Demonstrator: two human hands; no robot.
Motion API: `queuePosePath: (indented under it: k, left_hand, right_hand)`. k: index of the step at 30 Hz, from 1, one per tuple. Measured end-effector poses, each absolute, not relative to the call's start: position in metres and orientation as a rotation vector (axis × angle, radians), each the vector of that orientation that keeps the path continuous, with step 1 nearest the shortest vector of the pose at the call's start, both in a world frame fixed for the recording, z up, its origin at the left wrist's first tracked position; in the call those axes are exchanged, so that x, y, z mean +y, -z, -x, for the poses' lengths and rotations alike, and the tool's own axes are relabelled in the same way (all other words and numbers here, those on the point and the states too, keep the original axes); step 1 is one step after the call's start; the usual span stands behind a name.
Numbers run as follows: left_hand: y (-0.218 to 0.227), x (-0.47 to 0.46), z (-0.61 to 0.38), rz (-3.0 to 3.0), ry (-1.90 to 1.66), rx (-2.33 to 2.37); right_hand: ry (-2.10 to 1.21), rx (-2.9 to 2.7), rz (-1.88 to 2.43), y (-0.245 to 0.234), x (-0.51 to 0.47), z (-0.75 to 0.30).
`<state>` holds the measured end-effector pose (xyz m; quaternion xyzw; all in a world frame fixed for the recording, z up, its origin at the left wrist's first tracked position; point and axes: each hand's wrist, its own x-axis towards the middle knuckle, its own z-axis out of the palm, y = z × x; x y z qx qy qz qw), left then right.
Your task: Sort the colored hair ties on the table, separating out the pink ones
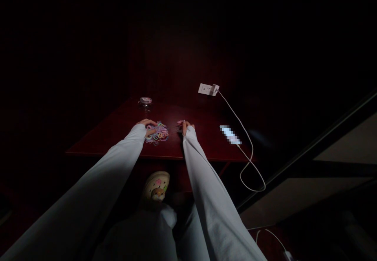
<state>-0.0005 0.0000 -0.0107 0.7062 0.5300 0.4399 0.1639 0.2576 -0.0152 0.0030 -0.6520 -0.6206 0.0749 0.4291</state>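
A loose heap of thin, many-coloured elastic hair ties (pixel 160 133) lies on the dark red table. My left hand (pixel 147 123) rests at the heap's left side, its thumb and fingers apart and touching the hair ties. To the right, a smaller cluster of pink hair ties (pixel 179 124) lies by my right hand (pixel 187 126). The fingers of that hand are pressed together at the cluster's edge; whatever they pinch is too small to make out. Long pale sleeves cover both arms down to the wrists.
A round clear container (pixel 145 101) with a light lid stands at the table's back left. At right lies a phone (pixel 230 135), its cable (pixel 240 117) running to a white wall socket (pixel 208 89) and drooping past the table edge (pixel 159 157). A cream clog (pixel 157 182) shows below.
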Motion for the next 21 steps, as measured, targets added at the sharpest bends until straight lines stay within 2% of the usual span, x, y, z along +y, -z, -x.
queuePosePath:
  k: [9, 21]
  left_hand:
    - [0.003, -0.009, 0.001, -1.860, -1.349, 1.517]
    - [0.002, -0.014, -0.004, -1.474, -1.527, 1.326]
  right_hand:
    - [-0.369, -1.486, 1.695, -0.012, -0.028, -0.254]
    - [-0.418, -1.511, 1.653, -0.018, -0.035, -0.255]
